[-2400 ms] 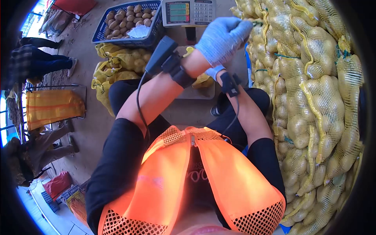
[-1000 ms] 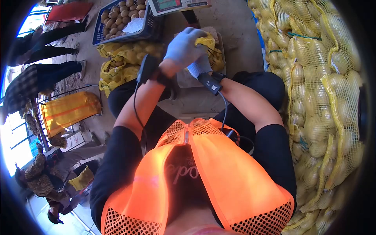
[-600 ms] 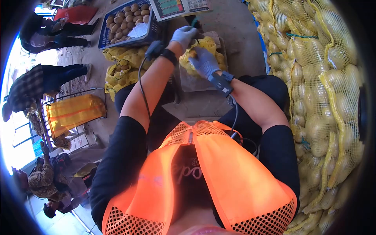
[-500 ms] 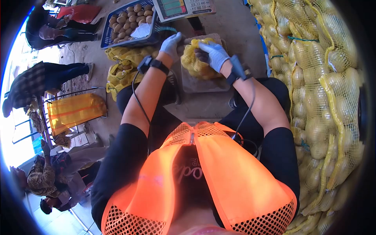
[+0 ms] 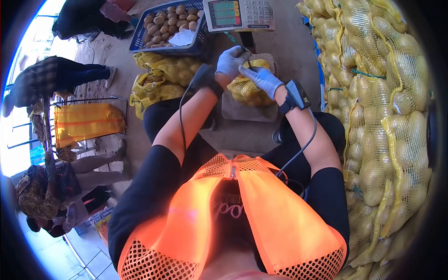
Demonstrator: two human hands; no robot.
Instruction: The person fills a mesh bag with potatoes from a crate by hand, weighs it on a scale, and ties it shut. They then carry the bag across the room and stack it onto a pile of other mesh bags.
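The person wore an orange vest with a zip and mesh panels, over a black short-sleeved shirt bearing pinkish, seemingly curved lettering. Pale ribbed gloves, black wrist straps, boxy dark modules, black cables and dark trousers showed too.

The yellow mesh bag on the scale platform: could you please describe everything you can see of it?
The yellow mesh bag looks plump, its netting over rounded contents too unclear to name. It sits on the scale platform. The right hand partly covers it; the left hand is nearby. Whether its mouth is tied is hidden.
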